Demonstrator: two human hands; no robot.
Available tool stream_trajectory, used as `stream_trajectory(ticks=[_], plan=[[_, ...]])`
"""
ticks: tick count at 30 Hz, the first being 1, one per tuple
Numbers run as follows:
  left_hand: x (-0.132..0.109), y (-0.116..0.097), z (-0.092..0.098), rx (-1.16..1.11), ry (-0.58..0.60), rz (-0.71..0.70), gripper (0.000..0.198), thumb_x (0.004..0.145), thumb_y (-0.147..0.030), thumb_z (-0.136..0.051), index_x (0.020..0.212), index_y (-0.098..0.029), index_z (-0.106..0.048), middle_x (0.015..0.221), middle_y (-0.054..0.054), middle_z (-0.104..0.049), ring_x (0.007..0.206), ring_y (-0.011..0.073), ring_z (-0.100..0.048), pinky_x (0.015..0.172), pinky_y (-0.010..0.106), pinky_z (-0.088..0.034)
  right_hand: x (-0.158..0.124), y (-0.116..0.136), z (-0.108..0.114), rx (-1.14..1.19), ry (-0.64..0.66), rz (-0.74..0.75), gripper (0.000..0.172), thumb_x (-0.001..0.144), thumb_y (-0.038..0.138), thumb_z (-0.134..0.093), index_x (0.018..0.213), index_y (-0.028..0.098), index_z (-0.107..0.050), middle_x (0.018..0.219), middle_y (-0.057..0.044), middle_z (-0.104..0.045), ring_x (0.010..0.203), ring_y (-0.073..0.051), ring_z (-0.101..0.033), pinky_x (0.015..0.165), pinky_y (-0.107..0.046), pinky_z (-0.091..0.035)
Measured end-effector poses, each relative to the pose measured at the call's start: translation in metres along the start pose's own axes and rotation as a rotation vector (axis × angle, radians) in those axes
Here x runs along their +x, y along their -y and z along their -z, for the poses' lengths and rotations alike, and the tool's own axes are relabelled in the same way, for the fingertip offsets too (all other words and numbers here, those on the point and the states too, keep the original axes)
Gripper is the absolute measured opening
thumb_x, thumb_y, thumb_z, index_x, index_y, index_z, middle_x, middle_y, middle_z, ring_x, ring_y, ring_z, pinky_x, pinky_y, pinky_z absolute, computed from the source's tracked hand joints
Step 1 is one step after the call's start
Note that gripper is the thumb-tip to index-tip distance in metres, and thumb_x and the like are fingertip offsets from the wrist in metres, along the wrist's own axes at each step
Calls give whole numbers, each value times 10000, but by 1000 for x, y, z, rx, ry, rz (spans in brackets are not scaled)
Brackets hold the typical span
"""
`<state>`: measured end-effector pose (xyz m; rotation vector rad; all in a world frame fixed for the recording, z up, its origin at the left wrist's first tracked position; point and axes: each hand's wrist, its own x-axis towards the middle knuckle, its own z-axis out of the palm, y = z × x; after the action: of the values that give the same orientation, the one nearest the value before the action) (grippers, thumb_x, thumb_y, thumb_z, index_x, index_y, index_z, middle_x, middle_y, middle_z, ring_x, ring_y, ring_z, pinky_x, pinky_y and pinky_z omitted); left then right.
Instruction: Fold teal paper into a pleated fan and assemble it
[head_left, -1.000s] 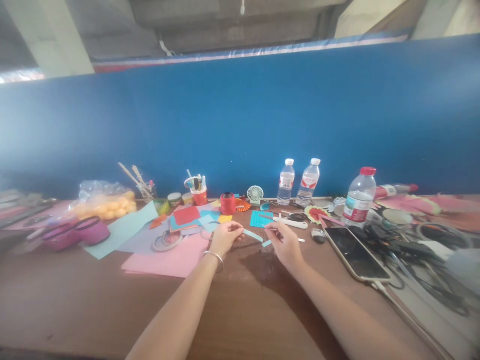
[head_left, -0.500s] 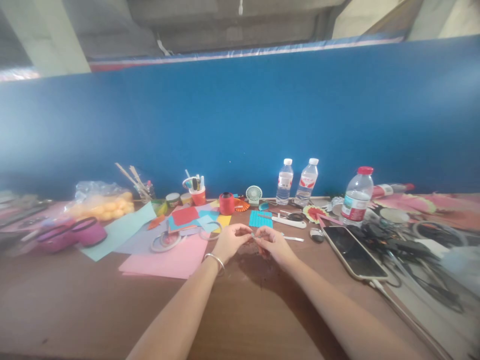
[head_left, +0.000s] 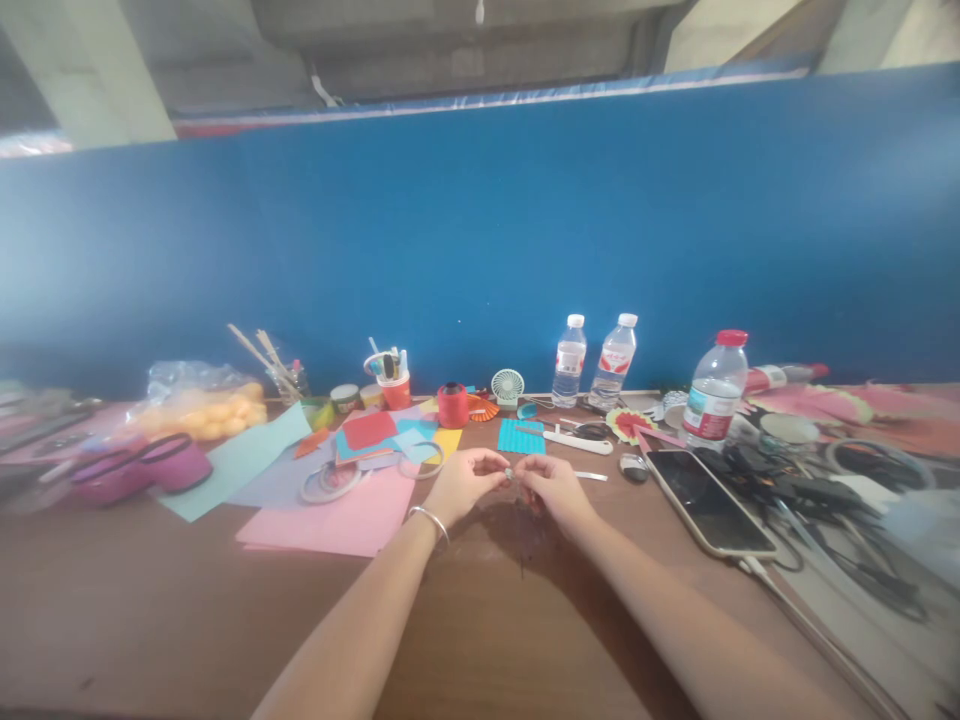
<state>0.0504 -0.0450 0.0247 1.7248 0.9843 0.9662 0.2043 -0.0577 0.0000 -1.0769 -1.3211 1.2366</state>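
My left hand [head_left: 471,482], with a silver bangle [head_left: 431,517] at the wrist, pinches a small pale, bead-like thing [head_left: 508,473] between thumb and fingertips. Close beside it my right hand [head_left: 551,488] is also closed in a pinch, its fingertips almost touching the small thing. What the right fingers hold is too small to make out. A thin dark line, perhaps a thread, shows below the right fingers. Just beyond the hands lie a turquoise corrugated sheet [head_left: 521,436] and a white-handled knife [head_left: 577,441].
Coloured paper [head_left: 322,525] and tape rolls [head_left: 330,483] lie to the left, near purple pouches [head_left: 176,463]. Behind stand a red spool [head_left: 453,406], a small fan [head_left: 508,387] and water bottles [head_left: 568,365]. A phone [head_left: 709,500] and tangled cables [head_left: 832,510] lie at the right.
My fingertips have drawn slightly apart, and the small pale thing in the left pinch now shows more clearly. The things on the table have not moved.
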Motion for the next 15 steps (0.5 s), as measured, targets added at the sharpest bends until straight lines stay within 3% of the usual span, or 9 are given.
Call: stream_trajectory(ticks=[15], plan=[[-1, -1, -1, 37, 5, -10, 227, 632, -267, -609, 804, -119, -601, 780, 68, -644, 707, 156, -585, 672, 269, -461, -1, -2, -2, -53, -59, 19, 163, 624, 319, -545, 607, 157, -536, 367, 62, -449, 288, -49, -325, 302, -167, -239]])
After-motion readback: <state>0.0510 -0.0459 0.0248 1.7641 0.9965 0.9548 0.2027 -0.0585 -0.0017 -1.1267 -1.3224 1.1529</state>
